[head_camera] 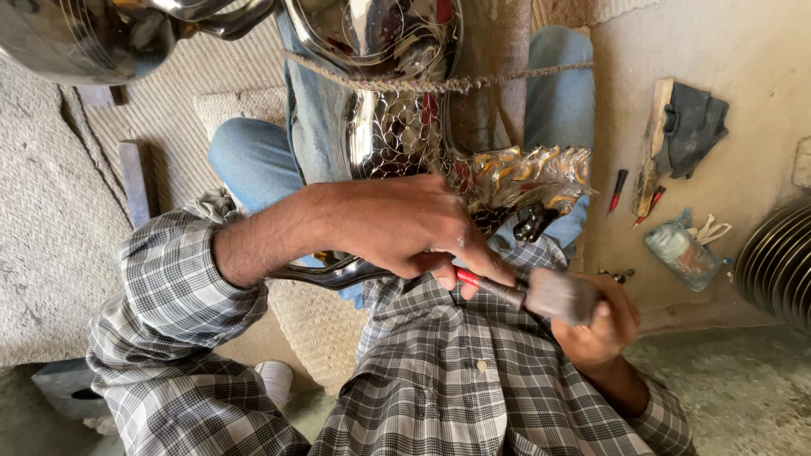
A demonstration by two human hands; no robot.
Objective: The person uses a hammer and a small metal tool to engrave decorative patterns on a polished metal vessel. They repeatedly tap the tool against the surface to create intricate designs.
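A shiny embossed metal vessel with scale patterns and gilded leaf work lies across my lap, tied with a rope to a wooden post. My left hand rests on the vessel's lower part and pinches a red-handled chisel against the metal. My right hand grips a hammer, whose blurred head sits at the chisel's end.
On the right floor lie a wooden block, a dark cloth, two red-handled tools, a plastic bag and a ribbed metal piece. A woven mat and a polished bowl sit upper left.
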